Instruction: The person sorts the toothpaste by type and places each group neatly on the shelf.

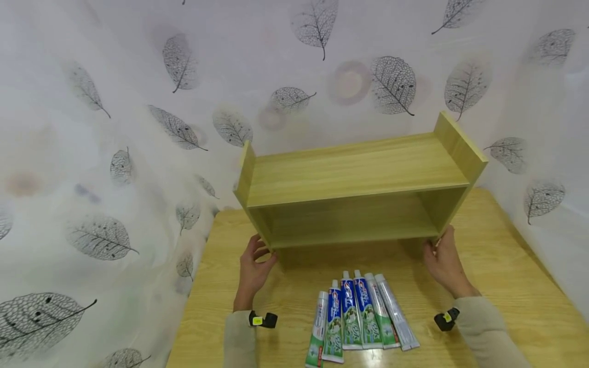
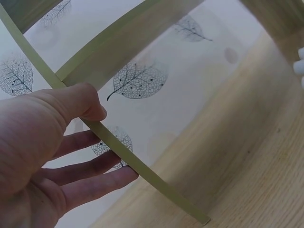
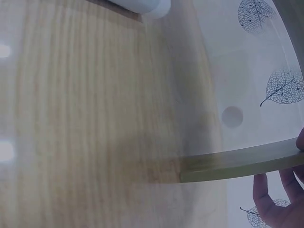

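Note:
A light wooden two-level shelf (image 1: 359,171) spans the far part of the table, its right end higher in the head view. My left hand (image 1: 254,270) grips the lower part of its left side panel. In the left wrist view, the thumb lies on the inner side of that panel's edge (image 2: 111,140) and the fingers on the outer side. At the other end, my right hand (image 1: 445,263) pinches the right side panel (image 3: 237,164) between thumb and fingers. Several toothpaste tubes (image 1: 352,314) lie side by side between my forearms, caps toward the shelf.
The wooden table (image 1: 216,286) runs under everything. Behind it and along both sides hangs a pale covering (image 1: 138,66) printed with dark leaves, close behind the shelf. A black strap device (image 1: 263,320) sits on the left wrist, another (image 1: 446,319) on the right.

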`<state>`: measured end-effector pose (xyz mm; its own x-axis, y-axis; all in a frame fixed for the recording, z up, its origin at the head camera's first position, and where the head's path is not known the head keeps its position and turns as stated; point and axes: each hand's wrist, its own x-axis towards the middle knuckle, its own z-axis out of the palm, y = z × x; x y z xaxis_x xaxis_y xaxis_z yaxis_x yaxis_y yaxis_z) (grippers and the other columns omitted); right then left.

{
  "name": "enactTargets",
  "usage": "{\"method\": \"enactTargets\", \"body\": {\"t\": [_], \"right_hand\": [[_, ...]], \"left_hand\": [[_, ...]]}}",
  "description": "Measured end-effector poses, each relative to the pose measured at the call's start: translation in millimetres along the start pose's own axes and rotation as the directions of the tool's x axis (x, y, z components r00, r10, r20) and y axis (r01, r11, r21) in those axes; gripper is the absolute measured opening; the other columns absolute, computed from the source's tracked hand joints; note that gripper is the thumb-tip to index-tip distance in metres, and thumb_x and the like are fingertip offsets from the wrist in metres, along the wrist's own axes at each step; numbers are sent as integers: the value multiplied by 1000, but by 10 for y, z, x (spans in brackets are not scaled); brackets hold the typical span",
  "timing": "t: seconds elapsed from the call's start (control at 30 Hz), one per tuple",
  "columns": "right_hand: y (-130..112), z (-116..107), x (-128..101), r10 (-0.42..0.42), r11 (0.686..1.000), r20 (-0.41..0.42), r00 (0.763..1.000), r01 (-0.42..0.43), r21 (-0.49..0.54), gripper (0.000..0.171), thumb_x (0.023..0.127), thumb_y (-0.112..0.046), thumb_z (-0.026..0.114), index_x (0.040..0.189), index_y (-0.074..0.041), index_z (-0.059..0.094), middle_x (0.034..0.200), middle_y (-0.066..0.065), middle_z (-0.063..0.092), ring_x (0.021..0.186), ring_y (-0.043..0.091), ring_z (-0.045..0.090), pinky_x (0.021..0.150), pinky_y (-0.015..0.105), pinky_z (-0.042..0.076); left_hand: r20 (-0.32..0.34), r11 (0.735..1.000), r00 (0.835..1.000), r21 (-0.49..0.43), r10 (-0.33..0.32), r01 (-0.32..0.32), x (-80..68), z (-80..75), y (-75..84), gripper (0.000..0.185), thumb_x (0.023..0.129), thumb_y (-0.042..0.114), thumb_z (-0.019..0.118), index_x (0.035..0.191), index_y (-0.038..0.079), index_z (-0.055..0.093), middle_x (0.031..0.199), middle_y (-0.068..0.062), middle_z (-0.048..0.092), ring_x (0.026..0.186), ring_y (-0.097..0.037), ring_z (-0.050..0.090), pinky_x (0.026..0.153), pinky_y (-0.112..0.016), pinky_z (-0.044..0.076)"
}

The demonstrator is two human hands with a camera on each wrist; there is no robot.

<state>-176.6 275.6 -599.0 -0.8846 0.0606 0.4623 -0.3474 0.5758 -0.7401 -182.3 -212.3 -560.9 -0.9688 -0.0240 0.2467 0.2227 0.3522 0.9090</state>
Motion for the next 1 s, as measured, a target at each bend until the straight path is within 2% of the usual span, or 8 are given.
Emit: {"method": "enactTargets", "body": {"t": [0.07,0.13,0.37,0.5,0.67,0.73,0.83,1.0], "right_hand": [[-2,-2,-55,19,1000,4,1000,-19,3,62,101,11,53,158,12,26,141,36,42,120,-3,41,79,0,38],[-8,5,-120,25,1000,0,1000,-25,19,67,101,10,56,161,10,25,141,35,43,119,-10,38,78,0,41],[-74,83,-339,78,996,-35,996,-77,40,84,99,9,63,170,0,18,136,33,45,113,2,46,73,2,45],[-134,166,-468,149,989,-60,987,-149,-3,70,98,6,64,159,12,31,132,34,46,112,18,45,74,4,41],[-200,267,-683,275,961,-78,958,-277,-13,50,99,-1,65,140,14,42,129,30,48,93,18,49,67,9,40],[-225,300,-753,267,963,-53,962,-268,-18,45,99,-1,66,136,13,45,128,29,50,88,15,50,65,13,43],[-278,362,-845,206,977,22,978,-205,-55,43,99,-3,69,136,10,50,127,26,55,95,14,51,67,16,45],[-398,490,-981,104,986,81,991,-92,-141,46,94,-7,81,132,4,58,124,17,62,102,21,59,76,23,52]], "left_hand": [[-1,1000,1000,3,2,-2,-1,-1,-4,60,95,-6,78,149,15,60,126,-22,72,113,-46,76,81,-40,69],[-2,1000,1000,-1,-1,1,2,1,-6,61,95,-6,78,149,15,60,126,-22,72,113,-46,76,81,-41,69],[3,1000,1000,7,-22,22,1,4,-1,62,96,-3,78,151,18,59,128,-21,72,116,-45,75,83,-44,69],[5,1000,1000,10,-25,25,-11,-6,5,61,96,-3,78,151,17,59,129,-22,71,116,-46,75,83,-46,69],[1,1000,1000,13,-28,27,-8,-15,8,62,95,-5,79,150,18,59,130,-21,71,116,-46,75,83,-47,69],[5,1000,1000,17,-25,25,-5,-18,13,61,96,-4,78,150,18,59,131,-21,71,116,-46,75,83,-48,69],[6,999,1000,14,-30,30,-3,-19,16,61,96,-3,78,150,18,59,132,-22,71,117,-47,75,83,-50,69],[11,999,999,16,-41,40,-7,-7,3,61,97,-3,78,151,18,58,133,-21,70,118,-47,74,85,-51,69]]}}
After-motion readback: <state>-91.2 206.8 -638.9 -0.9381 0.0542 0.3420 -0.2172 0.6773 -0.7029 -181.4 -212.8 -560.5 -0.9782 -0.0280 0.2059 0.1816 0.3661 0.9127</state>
